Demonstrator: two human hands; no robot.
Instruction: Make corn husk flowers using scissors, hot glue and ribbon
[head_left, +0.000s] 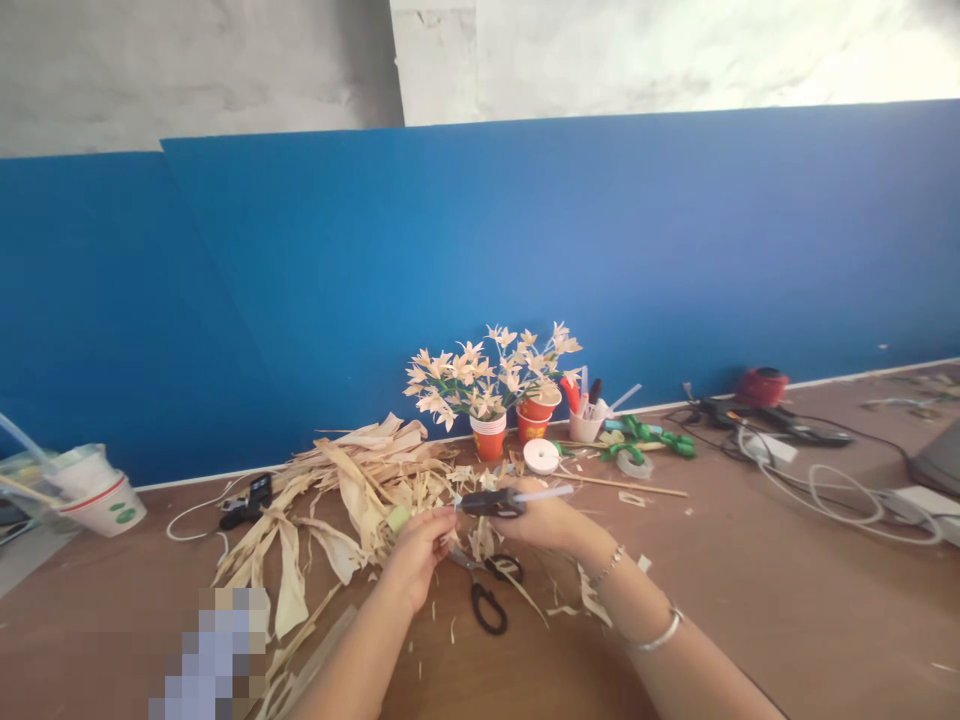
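Right fingers (513,527) grip a glue gun (491,502), left fingers (437,521) pinch something small (457,503), tabletop (810,600) opening rightward.

A craft workshop is suggested: the brown surface (750,610) is strewn with dry husks (364,480), trimmings (591,598) and scissors (472,565), a glue gun (495,503) is held above it, and pale flowers (465,372) are stood in red cups (489,443). The surface is backed by a blue panel (525,230), above which a rough wall (225,70) is seen.

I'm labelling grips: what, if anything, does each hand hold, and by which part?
The right hand holds a glue gun, seemingly by its hidden handle. Whether the left hand pinches anything cannot be told.
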